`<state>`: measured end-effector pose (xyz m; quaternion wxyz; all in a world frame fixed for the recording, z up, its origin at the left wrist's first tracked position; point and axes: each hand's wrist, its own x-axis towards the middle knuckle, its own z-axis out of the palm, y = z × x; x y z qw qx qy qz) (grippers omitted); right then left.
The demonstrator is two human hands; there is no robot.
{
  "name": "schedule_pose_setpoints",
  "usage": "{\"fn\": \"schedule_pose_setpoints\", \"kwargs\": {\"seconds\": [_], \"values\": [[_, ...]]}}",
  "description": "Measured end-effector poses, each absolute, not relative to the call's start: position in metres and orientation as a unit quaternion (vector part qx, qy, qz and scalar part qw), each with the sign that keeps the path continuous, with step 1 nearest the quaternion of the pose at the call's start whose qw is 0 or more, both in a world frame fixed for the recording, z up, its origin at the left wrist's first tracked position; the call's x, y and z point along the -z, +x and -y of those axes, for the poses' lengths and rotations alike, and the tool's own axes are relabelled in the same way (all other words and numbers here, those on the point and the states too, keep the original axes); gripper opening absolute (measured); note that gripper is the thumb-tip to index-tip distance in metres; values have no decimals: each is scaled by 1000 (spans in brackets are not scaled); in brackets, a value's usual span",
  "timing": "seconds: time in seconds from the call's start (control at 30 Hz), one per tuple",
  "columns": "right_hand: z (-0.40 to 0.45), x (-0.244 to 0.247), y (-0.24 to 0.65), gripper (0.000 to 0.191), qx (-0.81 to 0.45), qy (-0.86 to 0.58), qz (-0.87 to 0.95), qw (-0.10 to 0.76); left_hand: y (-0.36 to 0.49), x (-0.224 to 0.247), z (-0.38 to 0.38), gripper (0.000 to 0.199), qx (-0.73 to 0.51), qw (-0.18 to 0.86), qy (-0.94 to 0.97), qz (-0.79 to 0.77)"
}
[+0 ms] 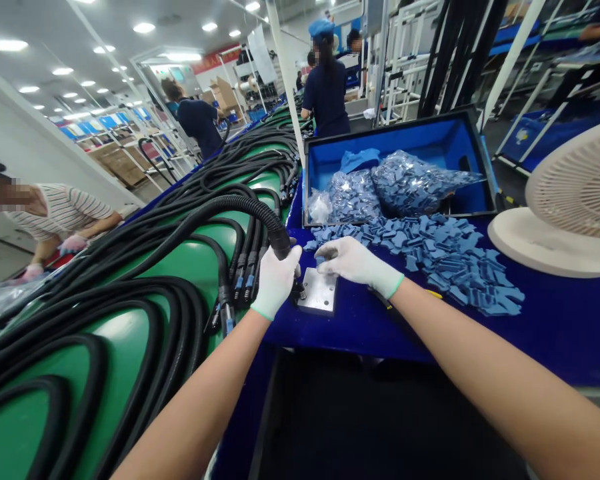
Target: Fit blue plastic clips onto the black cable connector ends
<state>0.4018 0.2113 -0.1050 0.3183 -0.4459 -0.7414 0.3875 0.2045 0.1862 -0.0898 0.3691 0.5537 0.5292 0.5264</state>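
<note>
My left hand (276,280), in a white glove, is wrapped round the end of a black corrugated hose (253,205) that arches back over the bench. Just below its fingers, a spring-like metal part and a dark fitting show at the edge of a silver metal block (319,293) with holes. Above that block, my right hand (347,260), gloved too, pinches a small blue plastic piece (320,261), mostly covered by the fingers. Beside it spreads a loose pile of blue plastic clips (445,257) on the dark blue table surface (350,333).
A blue crate (395,137) holds clear bags of blue clips (413,183). Many black hoses (145,300) cover the green bench (115,333) on the left. A beige fan (555,247) stands right. Co-workers are at the left (55,213) and farther back (326,87).
</note>
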Motion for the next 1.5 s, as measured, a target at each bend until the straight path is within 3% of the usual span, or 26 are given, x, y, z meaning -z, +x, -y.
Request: {"fn": "schedule_pose_setpoints", "kwargs": {"seconds": [0.2, 0.43, 0.6, 0.73, 0.93, 1.13, 1.27, 1.37, 1.5], "values": [[-190, 118, 363, 20, -495, -378, 706, 336, 192, 92, -191, 31, -513, 347, 587, -521], [-210, 121, 355, 36, -482, -409, 719, 288, 194, 99, -199, 36, -504, 385, 584, -507], [-208, 112, 355, 38, -454, -409, 752, 247, 147, 106, -182, 45, -492, 343, 560, -572], [-203, 116, 357, 37, -441, -409, 767, 222, 52, 122, -123, 48, -444, 264, 494, -699], [-201, 127, 351, 30, -383, -436, 789, 202, -48, 143, 16, 36, -254, 173, 450, -838], [-200, 130, 350, 28, -398, -453, 775, 190, -63, 152, 122, 74, -77, 196, 407, -889], [-191, 124, 352, 27, -426, -470, 749, 194, -90, 111, 149, 74, -28, 241, 362, -900], [-164, 115, 344, 26, -425, -436, 759, 231, -102, 54, 143, 54, -115, 288, 375, -874], [-94, 102, 308, 37, -526, -278, 782, 187, -68, -5, 102, 42, -428, 407, 396, -703]]}}
